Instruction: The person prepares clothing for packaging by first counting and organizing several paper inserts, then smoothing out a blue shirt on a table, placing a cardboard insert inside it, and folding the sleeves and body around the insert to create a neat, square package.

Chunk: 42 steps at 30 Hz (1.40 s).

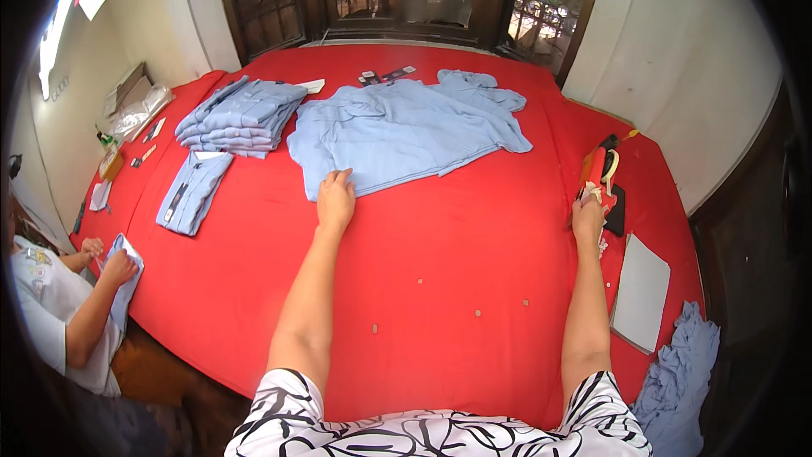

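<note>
A light blue shirt (397, 131) lies spread flat on the red table (440, 254). My left hand (335, 199) rests palm down on the shirt's near hem, fingers apart. My right hand (588, 218) is far to the right, at a red and black tape dispenser (599, 171), with its fingers closed around small pale pieces beside the dispenser; what the pieces are I cannot tell.
A stack of folded blue shirts (239, 116) sits at the back left, one folded shirt (193, 191) lies in front of it. Another person at the left edge holds a folded shirt (125, 279). A white board (640, 292) and crumpled blue cloth (683, 381) lie at right. Tags (385, 76) lie at the back.
</note>
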Tool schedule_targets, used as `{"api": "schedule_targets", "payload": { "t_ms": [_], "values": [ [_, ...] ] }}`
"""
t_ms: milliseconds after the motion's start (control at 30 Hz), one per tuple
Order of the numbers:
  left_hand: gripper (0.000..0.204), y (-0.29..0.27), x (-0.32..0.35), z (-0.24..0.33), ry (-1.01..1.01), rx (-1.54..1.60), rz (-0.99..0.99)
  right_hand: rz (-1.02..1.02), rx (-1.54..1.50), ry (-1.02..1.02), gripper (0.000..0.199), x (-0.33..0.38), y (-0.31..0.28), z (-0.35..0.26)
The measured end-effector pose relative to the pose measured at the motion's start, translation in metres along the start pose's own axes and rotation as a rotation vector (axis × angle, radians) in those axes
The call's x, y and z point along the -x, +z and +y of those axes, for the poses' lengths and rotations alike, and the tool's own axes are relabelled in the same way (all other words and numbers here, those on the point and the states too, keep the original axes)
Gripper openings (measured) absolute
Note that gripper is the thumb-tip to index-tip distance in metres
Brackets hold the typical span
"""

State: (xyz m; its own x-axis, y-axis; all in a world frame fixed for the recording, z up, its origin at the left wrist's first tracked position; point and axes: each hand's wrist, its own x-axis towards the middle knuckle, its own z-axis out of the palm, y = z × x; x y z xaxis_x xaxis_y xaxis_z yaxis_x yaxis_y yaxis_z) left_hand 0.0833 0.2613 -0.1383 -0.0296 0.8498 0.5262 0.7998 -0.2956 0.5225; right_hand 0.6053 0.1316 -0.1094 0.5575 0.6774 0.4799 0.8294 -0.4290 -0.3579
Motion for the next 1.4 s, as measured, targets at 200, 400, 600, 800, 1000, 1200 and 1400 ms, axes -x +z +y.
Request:
{"api": "schedule_targets", "payload": {
  "t_ms": [200,400,600,800,1000,1200,1400],
  "values": [
    [0.018,0.006,-0.035,0.001,-0.192,-0.005,-0.148,-0.087,0.313,-0.11,0.02,0.009,0.022,0.013],
    [0.006,-0.065,-0.004,0.024,0.235,-0.01,-0.058,-0.152,-0.16,-0.131,0.028,0.052,-0.031,-0.029],
    [0.033,-0.162,0.153,0.212,0.499,0.441,-1.35,-0.541,-0.732,-0.035,0.029,0.131,-0.073,-0.077],
    [0.058,-0.161,0.128,0.192,0.249,0.489,-1.06,-0.447,-0.565,-0.239,0.027,0.157,-0.058,-0.088],
    [0.05,-0.064,0.072,0.157,0.053,0.46,-0.569,-0.192,-0.195,-0.371,0.035,0.172,0.0,-0.139],
    [0.054,-0.02,0.103,0.116,0.243,0.131,-0.352,-0.716,-0.521,-0.782,0.027,0.305,-0.052,-0.202],
    [0.032,-0.148,0.188,0.043,-0.02,0.386,-0.475,-1.154,-0.99,-0.396,0.02,0.355,-0.191,-0.183]
  ]
}}
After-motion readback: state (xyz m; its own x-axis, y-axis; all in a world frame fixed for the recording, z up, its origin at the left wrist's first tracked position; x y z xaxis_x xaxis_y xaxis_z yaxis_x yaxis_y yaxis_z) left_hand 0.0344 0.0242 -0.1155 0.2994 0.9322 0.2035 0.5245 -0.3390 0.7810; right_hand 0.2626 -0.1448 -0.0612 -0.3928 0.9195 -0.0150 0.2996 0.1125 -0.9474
